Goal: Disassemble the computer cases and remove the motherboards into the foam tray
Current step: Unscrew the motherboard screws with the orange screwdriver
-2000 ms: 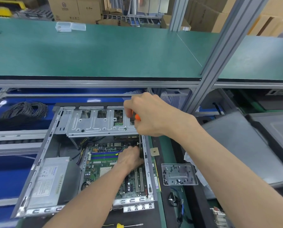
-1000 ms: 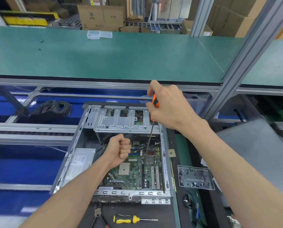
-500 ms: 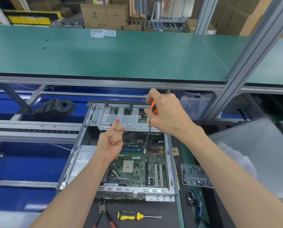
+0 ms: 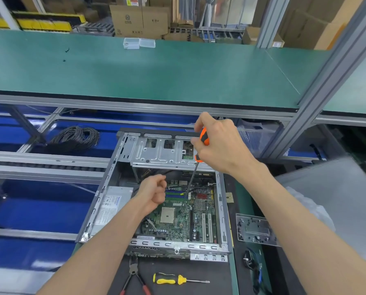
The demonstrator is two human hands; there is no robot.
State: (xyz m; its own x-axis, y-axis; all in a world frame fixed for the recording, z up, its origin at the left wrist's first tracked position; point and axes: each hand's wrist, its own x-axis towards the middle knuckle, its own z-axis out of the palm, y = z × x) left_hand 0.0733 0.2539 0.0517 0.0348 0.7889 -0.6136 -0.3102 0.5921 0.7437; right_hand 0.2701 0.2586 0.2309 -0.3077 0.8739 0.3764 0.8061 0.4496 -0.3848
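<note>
Lighting: bright, even, from overhead; no single source in frame. Colours clear.
Shadows: soft and faint; darkest inside the computer case (image 4: 122, 179) under its drive cage and beneath the green shelf (image 4: 156, 69) across the middle of the frame.
Glare: pale sheen on the blue surface at left (image 4: 29, 205); a washed-out grey panel at right edge (image 4: 337, 209).
Blur: right edge and lower left corner smeared; centre sharp, motherboard (image 4: 184, 216) detail readable; cartons at the top soft.
Distortion: wide-angle bending; shelf edge bows, the upright post (image 4: 326, 81) at upper right leans, forearms swell toward the bottom corners.
</note>
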